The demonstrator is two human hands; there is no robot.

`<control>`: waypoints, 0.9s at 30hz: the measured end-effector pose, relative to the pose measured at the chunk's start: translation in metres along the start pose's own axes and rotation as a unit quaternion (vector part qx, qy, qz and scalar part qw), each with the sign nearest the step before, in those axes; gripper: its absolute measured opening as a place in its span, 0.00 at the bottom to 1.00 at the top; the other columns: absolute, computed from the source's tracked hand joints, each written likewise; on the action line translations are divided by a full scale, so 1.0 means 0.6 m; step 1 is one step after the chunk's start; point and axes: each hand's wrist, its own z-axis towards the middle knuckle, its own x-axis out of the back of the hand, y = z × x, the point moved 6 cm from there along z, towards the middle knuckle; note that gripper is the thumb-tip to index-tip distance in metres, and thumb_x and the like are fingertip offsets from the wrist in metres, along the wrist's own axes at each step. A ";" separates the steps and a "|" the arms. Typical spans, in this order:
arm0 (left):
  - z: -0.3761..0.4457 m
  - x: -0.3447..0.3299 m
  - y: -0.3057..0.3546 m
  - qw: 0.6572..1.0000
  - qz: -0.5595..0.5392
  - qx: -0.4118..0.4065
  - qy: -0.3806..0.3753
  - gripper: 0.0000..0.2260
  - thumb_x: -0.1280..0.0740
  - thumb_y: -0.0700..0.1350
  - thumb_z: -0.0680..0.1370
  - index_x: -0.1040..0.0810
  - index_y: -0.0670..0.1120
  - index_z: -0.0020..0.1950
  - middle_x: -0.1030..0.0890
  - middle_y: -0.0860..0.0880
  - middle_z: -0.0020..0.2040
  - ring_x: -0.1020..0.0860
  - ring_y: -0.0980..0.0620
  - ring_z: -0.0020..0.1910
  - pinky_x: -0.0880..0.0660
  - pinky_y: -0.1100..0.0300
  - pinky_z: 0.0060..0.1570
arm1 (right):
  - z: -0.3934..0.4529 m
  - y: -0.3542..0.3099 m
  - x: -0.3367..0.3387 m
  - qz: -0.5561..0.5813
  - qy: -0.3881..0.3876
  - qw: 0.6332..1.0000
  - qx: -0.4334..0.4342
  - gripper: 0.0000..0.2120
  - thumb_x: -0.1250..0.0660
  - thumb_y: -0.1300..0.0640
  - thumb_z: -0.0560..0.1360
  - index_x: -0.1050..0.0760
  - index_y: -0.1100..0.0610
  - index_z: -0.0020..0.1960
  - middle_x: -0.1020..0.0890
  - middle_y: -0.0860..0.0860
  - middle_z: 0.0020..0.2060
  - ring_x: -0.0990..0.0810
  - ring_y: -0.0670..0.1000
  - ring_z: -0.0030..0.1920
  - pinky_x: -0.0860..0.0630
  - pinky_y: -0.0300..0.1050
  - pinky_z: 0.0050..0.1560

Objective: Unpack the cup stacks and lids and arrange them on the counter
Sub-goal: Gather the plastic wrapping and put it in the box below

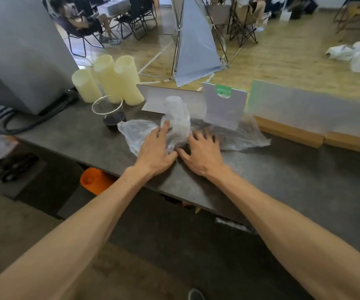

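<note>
Far left on the grey counter [71, 135]: three cream-coloured wrapped cup stacks [109, 80] stand upright, touching one another. Just in front of them, a clear plastic cup [109, 111] with dark liquid at the bottom. Next right, a crumpled clear plastic bag [140, 132] lies on the counter; its contents cannot be made out. Left hand [156, 149] rests on the bag, fingers extended, index finger against the raised bundle of wrapped plastic [178, 119] at centre; nothing gripped. Right hand [203, 152] lies just right of the bundle, fingers spread flat over the counter and plastic film, thumb nearly touching the left thumb. Behind it, a white stand [224, 107] is upright.
</note>
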 end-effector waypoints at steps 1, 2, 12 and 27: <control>0.002 -0.004 0.001 0.999 -0.043 -0.001 -0.003 0.41 0.35 0.52 0.72 0.51 0.56 0.81 0.30 0.41 0.71 0.29 0.40 0.68 0.31 0.43 0.68 | -0.005 -0.003 0.001 0.003 0.015 1.000 0.015 0.30 0.44 0.36 0.79 0.35 0.50 0.76 0.29 0.54 0.73 0.38 0.63 0.76 0.41 0.66 0.73; 0.002 -0.007 0.007 0.997 -0.073 -0.010 -0.009 0.40 0.34 0.51 0.72 0.49 0.57 0.81 0.29 0.42 0.71 0.28 0.42 0.68 0.30 0.44 0.68 | -0.013 -0.007 0.004 0.007 0.031 0.999 0.033 0.27 0.42 0.38 0.79 0.31 0.51 0.73 0.27 0.53 0.71 0.35 0.60 0.74 0.38 0.64 0.72; -0.085 -0.040 0.074 0.998 -0.013 -0.051 -0.016 0.15 0.31 0.49 0.77 0.22 0.45 0.60 0.29 0.46 0.63 0.25 0.46 0.58 0.25 0.48 0.60 | -0.154 -0.010 0.054 0.261 0.066 0.962 0.052 0.05 0.32 0.61 0.75 0.26 0.55 0.49 0.21 0.49 0.45 0.24 0.46 0.43 0.23 0.42 0.45; -0.437 -0.197 0.526 0.833 -0.479 -0.103 -0.256 0.18 0.47 0.50 0.86 0.21 0.43 0.57 0.15 0.50 0.48 0.17 0.55 0.49 0.20 0.61 0.49 | -0.638 0.214 0.184 0.392 0.359 0.820 -0.212 0.17 0.43 0.56 0.85 0.29 0.53 0.37 0.27 0.45 0.30 0.27 0.43 0.31 0.30 0.37 0.32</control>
